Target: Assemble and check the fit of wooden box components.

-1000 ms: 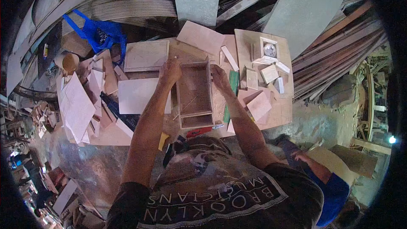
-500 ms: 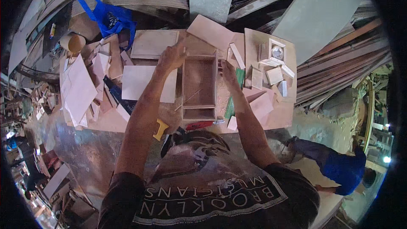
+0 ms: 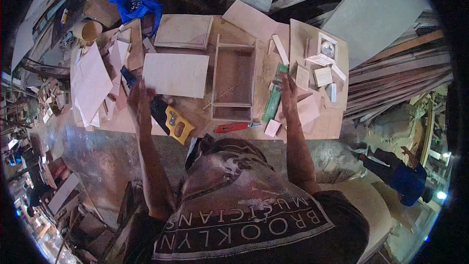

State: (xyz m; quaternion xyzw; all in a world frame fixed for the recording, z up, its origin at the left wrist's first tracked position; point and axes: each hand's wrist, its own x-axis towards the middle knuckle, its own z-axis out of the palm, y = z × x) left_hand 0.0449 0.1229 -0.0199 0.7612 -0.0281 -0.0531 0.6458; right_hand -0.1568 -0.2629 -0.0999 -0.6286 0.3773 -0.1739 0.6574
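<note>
Keeping both hands clear of the open wooden box (image 3: 239,74), at the centre of the frame, is sound practice while it lies unsupported by either hand on the worktable (image 3: 330,127). The box has 1 divider near its lower end; 1 thin stick (image 3: 226,91) shows inside. Before shifting the box, it is advisable to take out the stick and grasp 2 opposite walls, since an uneven pull could rack the joints.

Left hand (image 3: 140,96): left of centre, above the dark blade of the hand saw (image 3: 160,109) and just beside the pale panel (image 3: 177,75). Blur hides the fingers; whether they are closed or touching the blade cannot be told. Keep fingertips off the toothed edge; the yellow handle (image 3: 174,120) is the safer hold.

Right hand (image 3: 288,91): right of centre, partly open, fingers loosely extended over the green bar (image 3: 271,105). No grip is evident; contact cannot be confirmed. Avoid dragging the bar against the red-handled cutter (image 3: 232,127) at lower centre.
</note>
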